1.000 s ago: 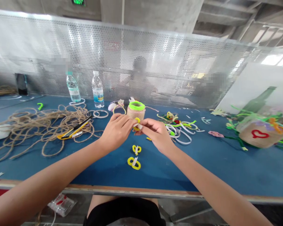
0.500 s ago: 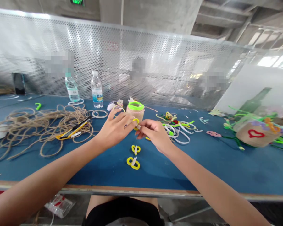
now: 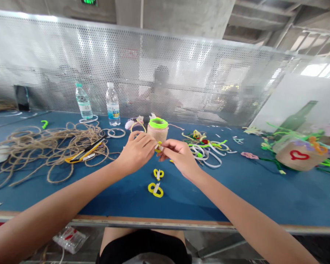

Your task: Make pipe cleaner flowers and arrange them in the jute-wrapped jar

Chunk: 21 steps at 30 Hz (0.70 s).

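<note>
My left hand [image 3: 136,151] and my right hand [image 3: 179,156] meet above the blue table [image 3: 236,190], fingers pinched together on a small yellow pipe-cleaner loop [image 3: 158,147] with a white strip on it. Just behind them stands a twine-wrapped jar [image 3: 158,131] with a bright green rim. Two more yellow loops [image 3: 158,173] [image 3: 155,189] with white strips lie on the table below my hands.
A tangle of brown twine [image 3: 44,146] with a yellow-black tool [image 3: 85,151] lies at the left. Two water bottles [image 3: 112,104] stand at the back. White and green strips [image 3: 209,150] lie right of the jar; a decorated jar with a red heart [image 3: 298,156] sits far right.
My left hand's fingers, spread half a second ago, have closed back onto the yellow loop. Both hands stay in the same spot before the jar.
</note>
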### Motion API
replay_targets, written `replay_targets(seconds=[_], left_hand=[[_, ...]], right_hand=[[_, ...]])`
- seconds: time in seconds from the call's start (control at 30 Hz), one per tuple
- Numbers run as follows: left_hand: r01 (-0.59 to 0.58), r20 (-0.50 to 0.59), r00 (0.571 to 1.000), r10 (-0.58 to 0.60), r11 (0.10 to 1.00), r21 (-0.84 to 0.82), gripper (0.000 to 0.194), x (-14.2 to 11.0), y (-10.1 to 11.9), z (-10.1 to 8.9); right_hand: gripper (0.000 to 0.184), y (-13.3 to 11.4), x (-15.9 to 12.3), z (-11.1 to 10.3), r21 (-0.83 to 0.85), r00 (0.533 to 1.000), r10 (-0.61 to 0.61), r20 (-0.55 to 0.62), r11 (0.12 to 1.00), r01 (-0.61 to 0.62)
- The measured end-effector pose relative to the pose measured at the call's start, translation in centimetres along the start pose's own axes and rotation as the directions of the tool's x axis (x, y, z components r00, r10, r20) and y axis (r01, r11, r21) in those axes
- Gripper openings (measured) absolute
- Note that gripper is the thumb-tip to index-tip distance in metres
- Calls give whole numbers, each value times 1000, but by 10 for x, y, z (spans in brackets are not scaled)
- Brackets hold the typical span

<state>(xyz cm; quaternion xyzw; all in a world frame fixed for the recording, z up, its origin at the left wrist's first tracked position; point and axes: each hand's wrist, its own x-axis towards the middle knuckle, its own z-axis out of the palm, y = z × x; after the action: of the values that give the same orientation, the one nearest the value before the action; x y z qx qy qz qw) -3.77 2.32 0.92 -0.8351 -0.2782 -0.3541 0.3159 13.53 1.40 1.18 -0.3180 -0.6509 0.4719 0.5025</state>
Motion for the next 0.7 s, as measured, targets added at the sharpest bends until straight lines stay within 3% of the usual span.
replay_targets(seconds=[0.37,0.7], left_hand=[[-22,-28,999,25,996,88,17,-1,5,1],[-74,-55,996,76,996,53,17,-4,4,2]], right_hand=[[16,-1,-2,6,161,973,218,-74,966,-204],[6,1,-4,10,117,987,112,-116,988,-98]])
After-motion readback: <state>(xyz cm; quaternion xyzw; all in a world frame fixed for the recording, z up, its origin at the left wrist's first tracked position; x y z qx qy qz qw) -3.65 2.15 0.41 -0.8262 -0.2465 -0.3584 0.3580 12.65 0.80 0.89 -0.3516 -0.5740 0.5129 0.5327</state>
